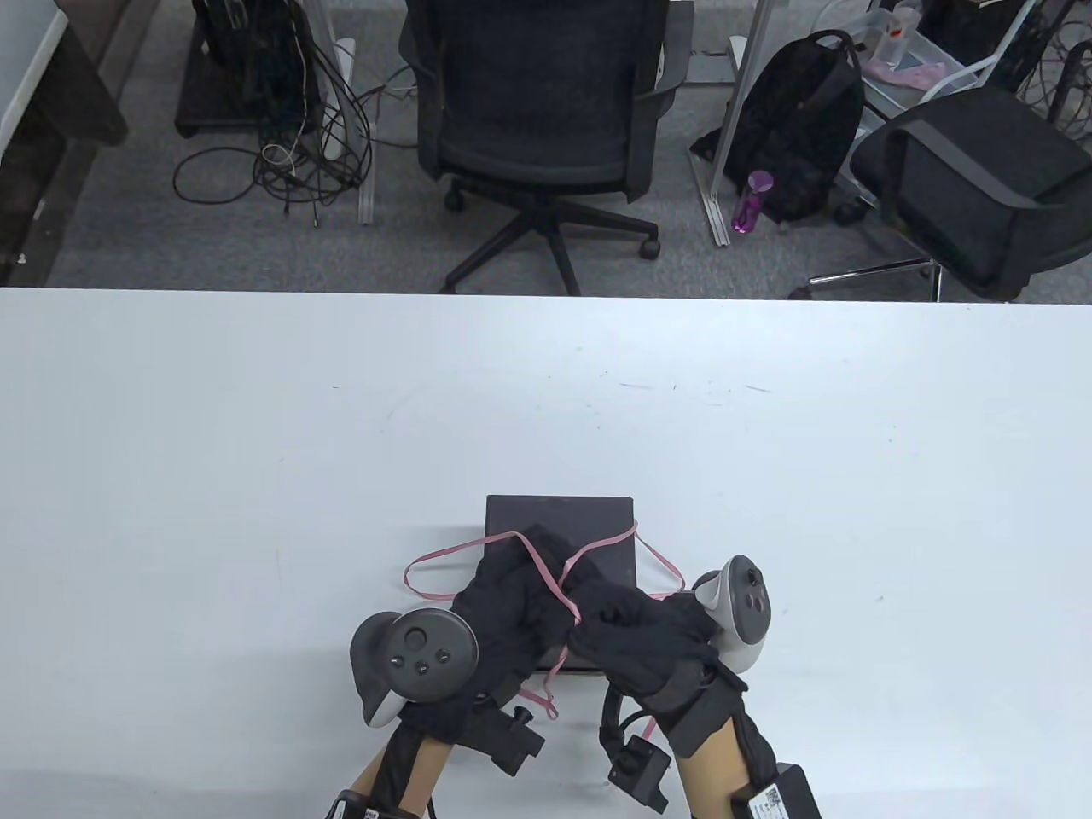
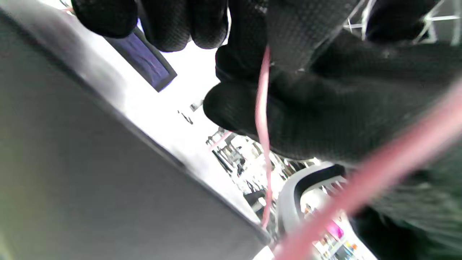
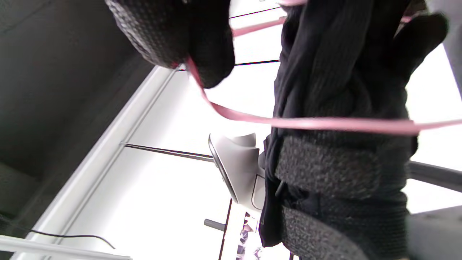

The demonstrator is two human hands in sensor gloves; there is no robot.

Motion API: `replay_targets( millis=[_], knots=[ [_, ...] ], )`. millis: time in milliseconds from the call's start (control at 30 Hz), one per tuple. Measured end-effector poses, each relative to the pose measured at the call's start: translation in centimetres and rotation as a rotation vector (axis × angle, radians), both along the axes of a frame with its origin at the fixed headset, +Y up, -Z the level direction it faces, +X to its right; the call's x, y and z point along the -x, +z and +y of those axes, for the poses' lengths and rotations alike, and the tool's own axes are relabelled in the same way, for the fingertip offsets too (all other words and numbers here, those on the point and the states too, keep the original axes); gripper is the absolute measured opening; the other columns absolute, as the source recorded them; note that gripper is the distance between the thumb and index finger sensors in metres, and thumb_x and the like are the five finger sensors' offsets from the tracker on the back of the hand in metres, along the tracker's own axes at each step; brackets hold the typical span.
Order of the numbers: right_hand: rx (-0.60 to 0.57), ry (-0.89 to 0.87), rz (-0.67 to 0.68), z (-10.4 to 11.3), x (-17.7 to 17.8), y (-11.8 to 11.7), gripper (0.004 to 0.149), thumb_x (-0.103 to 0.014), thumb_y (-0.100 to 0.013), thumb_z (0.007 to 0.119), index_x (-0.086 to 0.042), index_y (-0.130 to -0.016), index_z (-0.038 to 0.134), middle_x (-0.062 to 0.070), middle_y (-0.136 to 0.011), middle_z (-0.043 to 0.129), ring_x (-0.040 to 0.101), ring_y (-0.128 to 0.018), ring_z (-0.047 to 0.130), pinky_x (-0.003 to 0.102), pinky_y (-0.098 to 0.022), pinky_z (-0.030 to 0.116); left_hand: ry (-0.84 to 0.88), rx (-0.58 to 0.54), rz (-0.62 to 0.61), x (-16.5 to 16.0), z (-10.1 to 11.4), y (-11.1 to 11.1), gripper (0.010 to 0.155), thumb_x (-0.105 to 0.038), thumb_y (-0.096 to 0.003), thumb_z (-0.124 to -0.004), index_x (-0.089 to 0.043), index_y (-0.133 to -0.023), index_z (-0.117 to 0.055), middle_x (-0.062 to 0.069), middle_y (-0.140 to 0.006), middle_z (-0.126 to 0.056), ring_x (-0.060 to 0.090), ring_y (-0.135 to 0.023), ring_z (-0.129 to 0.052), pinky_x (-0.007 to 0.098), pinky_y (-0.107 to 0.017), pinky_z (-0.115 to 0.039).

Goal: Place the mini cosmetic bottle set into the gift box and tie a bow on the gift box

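A closed black gift box (image 1: 559, 522) lies on the white table (image 1: 256, 444) near its front edge. A thin pink ribbon (image 1: 546, 570) runs over the lid in loose loops, with an end trailing off the front. Both gloved hands meet over the near half of the box. My left hand (image 1: 533, 580) holds a strand of the ribbon (image 2: 262, 108) between curled fingers. My right hand (image 1: 597, 610) pinches another strand of the ribbon (image 3: 325, 123) at its fingertips (image 3: 211, 68). The cosmetic bottles are not in view. The box's dark side (image 2: 90, 187) fills the left wrist view.
Beyond the table's far edge stand a black office chair (image 1: 542, 111), a second chair (image 1: 981, 179) at right, a black backpack (image 1: 798, 128), a purple bottle (image 1: 751, 200) on the floor and tangled cables (image 1: 290, 145).
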State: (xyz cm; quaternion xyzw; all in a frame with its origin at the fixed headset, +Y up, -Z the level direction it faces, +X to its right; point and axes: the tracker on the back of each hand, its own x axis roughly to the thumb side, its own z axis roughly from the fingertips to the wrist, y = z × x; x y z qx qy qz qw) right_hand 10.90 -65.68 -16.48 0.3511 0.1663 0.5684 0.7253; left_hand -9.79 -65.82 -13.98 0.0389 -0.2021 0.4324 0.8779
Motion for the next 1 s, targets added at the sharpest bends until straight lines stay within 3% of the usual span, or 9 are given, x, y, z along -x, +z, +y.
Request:
replay_targets(
  millis=[167,233,333,400,500,633,767,867,1000],
  knots=[
    [-0.209,0.438,-0.135,2.4,-3.8,-0.2,0.040,-0.026,-0.059,0.081,0.008,-0.079,0.087,0.042,-0.107,0.059,0.069,-0.091,0.050,0.082,-0.060,0.048,-0.189,0.249,-0.210,3.2,1.6,-0.6,0.045,-0.043,-0.0577,-0.078,-0.020,-0.097,-0.077,0.021,-0.119,-0.057,0.054,-0.107,-0.064,0.069,-0.073,-0.064],
    [-0.257,0.725,-0.247,2.9,-5.6,-0.2,0.040,-0.025,-0.057,0.083,0.008,-0.077,0.090,0.039,-0.105,0.066,0.066,-0.089,0.059,0.078,-0.060,0.055,-0.225,0.289,-0.132,5.7,1.5,-0.9,0.045,-0.042,-0.0553,-0.081,-0.019,-0.094,-0.082,0.022,-0.117,-0.065,0.055,-0.105,-0.071,0.068,-0.071,-0.068],
    [-0.225,0.884,-0.439,2.8,-7.7,-0.5,0.039,-0.024,-0.054,0.087,0.008,-0.077,0.092,0.039,-0.103,0.068,0.065,-0.085,0.064,0.073,-0.059,0.061,-0.214,0.345,0.005,8.8,0.8,-1.4,0.044,-0.039,-0.0545,-0.083,-0.018,-0.093,-0.084,0.023,-0.115,-0.069,0.054,-0.100,-0.077,0.065,-0.069,-0.072],
    [-0.179,0.976,-0.536,2.4,-9.0,-0.8,0.039,-0.024,-0.053,0.087,0.005,-0.078,0.092,0.037,-0.100,0.072,0.059,-0.077,0.073,0.063,-0.054,0.070,-0.235,0.391,0.116,10.5,0.3,-1.5,0.044,-0.037,-0.0551,-0.083,-0.018,-0.094,-0.083,0.025,-0.114,-0.068,0.039,-0.086,-0.092,0.052,-0.060,-0.083],
    [-0.153,1.095,-0.688,2.0,-10.6,-1.0,0.038,-0.022,-0.053,0.087,0.002,-0.081,0.091,0.033,-0.094,0.080,0.027,-0.049,0.094,0.037,-0.035,0.085,-0.260,0.463,0.297,12.7,-0.6,-1.6,0.041,-0.033,-0.0589,-0.077,-0.021,-0.098,-0.074,0.027,-0.109,-0.067,0.014,-0.050,-0.103,0.026,-0.035,-0.089],
    [-0.053,0.987,-0.789,1.4,-12.0,-0.9,0.038,-0.012,-0.057,0.075,0.009,-0.088,0.082,0.040,-0.086,0.081,0.006,-0.030,0.100,0.019,-0.018,0.092,0.080,0.449,0.328,14.7,-1.7,-1.5,0.039,-0.025,-0.0607,-0.072,-0.018,-0.099,-0.069,0.025,-0.106,-0.068,0.004,-0.035,-0.105,0.014,-0.022,-0.090],
    [-0.021,0.780,-0.903,1.1,-12.5,-0.7,0.040,-0.007,-0.057,0.068,0.016,-0.090,0.073,0.050,-0.085,0.072,0.031,-0.062,0.101,0.040,-0.040,0.098,0.291,0.277,0.465,15.2,-1.5,-0.8,0.040,-0.020,-0.0601,-0.070,-0.009,-0.098,-0.066,0.029,-0.107,-0.063,0.023,-0.070,-0.106,0.025,-0.044,-0.099],
    [-0.211,0.854,-1.106,1.8,-12.7,0.0,0.039,-0.006,-0.057,0.067,0.011,-0.092,0.071,0.048,-0.095,0.063,0.041,-0.081,0.085,0.056,-0.059,0.077,0.188,0.017,0.575,15.1,-0.3,0.1,0.039,-0.021,-0.0597,-0.070,-0.011,-0.098,-0.066,0.025,-0.110,-0.059,0.031,-0.093,-0.088,0.037,-0.064,-0.088],
    [-0.486,0.969,-1.347,2.5,-12.9,0.8,0.038,-0.008,-0.056,0.069,0.007,-0.091,0.074,0.041,-0.103,0.054,0.042,-0.088,0.074,0.060,-0.063,0.062,-0.110,-0.256,0.752,14.5,1.1,1.1,0.039,-0.025,-0.0588,-0.072,-0.015,-0.096,-0.068,0.022,-0.115,-0.051,0.035,-0.102,-0.076,0.047,-0.072,-0.074]
  ],
)
